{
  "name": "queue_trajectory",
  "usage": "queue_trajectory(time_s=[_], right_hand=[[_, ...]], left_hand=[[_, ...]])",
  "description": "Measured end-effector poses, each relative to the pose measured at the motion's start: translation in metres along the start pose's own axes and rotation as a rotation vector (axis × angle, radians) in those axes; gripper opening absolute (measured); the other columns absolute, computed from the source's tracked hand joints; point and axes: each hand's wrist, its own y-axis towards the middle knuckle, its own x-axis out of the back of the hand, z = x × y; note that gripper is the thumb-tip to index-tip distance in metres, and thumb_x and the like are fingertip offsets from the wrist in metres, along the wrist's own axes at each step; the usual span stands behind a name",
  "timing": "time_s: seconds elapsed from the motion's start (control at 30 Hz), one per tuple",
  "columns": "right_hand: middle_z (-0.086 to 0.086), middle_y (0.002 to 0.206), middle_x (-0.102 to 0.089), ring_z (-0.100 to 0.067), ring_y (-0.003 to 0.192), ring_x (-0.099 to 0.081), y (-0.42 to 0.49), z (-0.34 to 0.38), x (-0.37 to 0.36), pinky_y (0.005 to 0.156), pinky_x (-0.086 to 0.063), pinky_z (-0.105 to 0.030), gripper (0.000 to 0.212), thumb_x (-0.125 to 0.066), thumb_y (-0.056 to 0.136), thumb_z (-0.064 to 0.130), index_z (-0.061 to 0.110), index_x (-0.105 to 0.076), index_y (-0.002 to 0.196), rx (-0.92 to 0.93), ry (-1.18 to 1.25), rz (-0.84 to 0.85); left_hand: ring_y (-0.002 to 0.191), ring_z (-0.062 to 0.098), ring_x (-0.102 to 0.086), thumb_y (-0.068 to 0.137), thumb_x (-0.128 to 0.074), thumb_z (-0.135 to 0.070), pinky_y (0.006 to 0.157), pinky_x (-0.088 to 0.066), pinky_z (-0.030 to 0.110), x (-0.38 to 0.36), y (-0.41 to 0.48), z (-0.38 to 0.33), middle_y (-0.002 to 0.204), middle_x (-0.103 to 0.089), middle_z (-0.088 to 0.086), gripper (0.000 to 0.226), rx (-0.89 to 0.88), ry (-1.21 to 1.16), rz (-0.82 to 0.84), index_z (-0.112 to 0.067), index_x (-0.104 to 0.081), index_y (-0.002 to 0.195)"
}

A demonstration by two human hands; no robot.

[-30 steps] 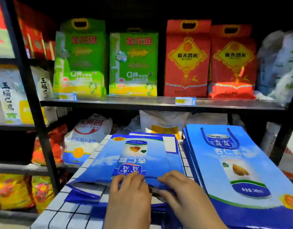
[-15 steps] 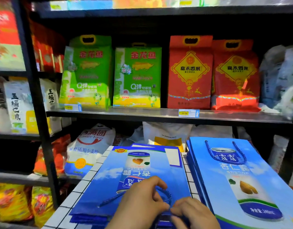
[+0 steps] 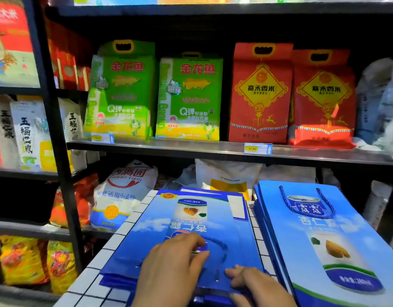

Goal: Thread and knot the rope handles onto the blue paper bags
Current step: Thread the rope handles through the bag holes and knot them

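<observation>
A flat blue paper bag (image 3: 213, 220) lies on top of a small pile on the tiled table (image 3: 115, 251), its opening toward me. A blue rope handle (image 3: 224, 249) arcs across the bag's near half. My left hand (image 3: 175, 269) pinches one stretch of that rope between thumb and fingers. Just to its right, my right hand (image 3: 255, 284) has its fingers on top of the bag at the near edge, the thumb at the rim. Whether a knot is tied cannot be seen.
A stack of blue bags with rope handles (image 3: 324, 240) lies to the right; its top handle (image 3: 306, 204) is looped. Black shelving (image 3: 213, 149) behind holds green and red rice packs, with flour sacks (image 3: 124, 191) below. A shelf post (image 3: 58, 151) stands left.
My hands have drawn apart: the left has moved up the bag with the rope, and the right has dropped to the near edge. The rope now lies in a wider arc.
</observation>
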Motion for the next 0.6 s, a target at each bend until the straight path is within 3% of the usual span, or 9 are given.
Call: queue_trajectory(time_s=[0.1, 0.17, 0.23, 0.3, 0.33, 0.37, 0.43, 0.5, 0.6], right_hand=[[0.016, 0.118, -0.054, -0.009, 0.116, -0.049, 0.006, -0.018, 0.024, 0.082, -0.030, -0.019, 0.025, -0.059, 0.084, 0.034, 0.058, -0.054, 0.087, 0.261, -0.123, 0.545], [0.022, 0.132, -0.031, -0.005, 0.124, -0.036, 0.013, -0.027, 0.024, 0.080, -0.023, -0.021, 0.013, -0.037, 0.087, 0.058, 0.069, -0.029, 0.085, 0.391, -0.218, 0.692], [0.025, 0.131, -0.029, -0.005, 0.125, -0.035, 0.011, -0.036, 0.025, 0.084, -0.024, -0.021, 0.028, -0.026, 0.080, 0.074, 0.061, -0.019, 0.104, 0.473, -0.189, 0.659], [0.034, 0.113, -0.051, 0.008, 0.108, -0.048, 0.011, -0.030, 0.034, 0.084, -0.032, -0.008, 0.042, -0.012, 0.084, 0.072, 0.051, -0.022, 0.119, 0.522, -0.236, 0.498], [0.039, 0.095, -0.057, 0.016, 0.090, -0.052, 0.010, -0.029, 0.040, 0.076, -0.034, 0.001, 0.039, -0.006, 0.089, 0.065, 0.048, -0.025, 0.119, 0.529, -0.258, 0.422], [0.039, 0.081, -0.058, 0.020, 0.076, -0.052, 0.008, -0.031, 0.043, 0.068, -0.036, 0.005, 0.035, -0.005, 0.092, 0.060, 0.049, -0.029, 0.115, 0.513, -0.199, 0.318], [0.035, 0.073, -0.058, 0.017, 0.070, -0.053, 0.000, -0.033, 0.045, 0.062, -0.039, 0.004, 0.025, -0.014, 0.092, 0.061, 0.058, -0.035, 0.104, 0.431, -0.012, 0.273], [0.030, 0.081, -0.059, 0.013, 0.074, -0.055, 0.001, -0.038, 0.047, 0.064, -0.041, 0.000, 0.018, -0.025, 0.090, 0.062, 0.063, -0.042, 0.096, 0.456, 0.121, 0.178], [0.026, 0.087, -0.059, 0.007, 0.077, -0.057, 0.012, -0.031, 0.061, 0.068, -0.043, -0.005, 0.023, -0.034, 0.091, 0.057, 0.046, -0.054, 0.091, 0.484, 0.199, 0.113]], left_hand=[[0.115, -0.004, -0.044, 0.087, -0.036, -0.060, 0.094, -0.029, 0.014, 0.008, -0.008, 0.014, 0.125, -0.052, -0.023, 0.038, -0.063, 0.048, 0.162, -0.039, -0.052, 0.115], [0.122, -0.007, -0.036, 0.071, -0.020, -0.073, 0.099, -0.023, 0.014, 0.010, -0.010, 0.021, 0.132, -0.046, -0.023, 0.065, -0.132, 0.078, 0.224, -0.039, -0.049, 0.118], [0.124, -0.012, -0.030, 0.054, -0.002, -0.074, 0.101, -0.018, 0.013, 0.013, -0.017, 0.024, 0.134, -0.042, -0.025, 0.086, -0.155, 0.081, 0.264, -0.040, -0.046, 0.120], [0.115, -0.016, -0.038, 0.066, -0.003, -0.077, 0.106, -0.024, 0.020, 0.021, -0.023, 0.031, 0.118, -0.054, -0.032, 0.075, -0.290, 0.091, 0.132, -0.040, -0.049, 0.113], [0.108, -0.017, -0.044, 0.078, -0.009, -0.075, 0.054, -0.050, 0.015, 0.027, -0.022, 0.037, 0.105, -0.061, -0.035, 0.063, -0.335, 0.069, 0.044, -0.041, -0.053, 0.106], [0.103, -0.018, -0.049, 0.082, -0.013, -0.075, 0.078, -0.021, -0.010, 0.036, -0.021, 0.037, 0.096, -0.064, -0.035, 0.055, -0.354, -0.027, -0.074, -0.044, -0.056, 0.099], [0.081, -0.022, -0.056, 0.050, -0.019, -0.098, 0.096, -0.031, 0.010, 0.054, -0.015, 0.054, 0.092, -0.065, -0.032, 0.073, -0.149, -0.505, -0.196, -0.053, -0.066, 0.082], [0.064, -0.024, -0.056, 0.013, -0.047, -0.092, 0.081, -0.043, 0.005, 0.070, -0.002, 0.068, 0.102, -0.067, -0.007, 0.090, 0.139, -0.953, -0.121, -0.035, -0.076, 0.077], [0.106, -0.011, -0.054, 0.005, -0.080, -0.063, 0.070, -0.043, -0.002, 0.055, 0.008, 0.091, 0.081, -0.073, -0.016, 0.064, 0.100, -0.989, -0.065, -0.045, -0.073, 0.066]])
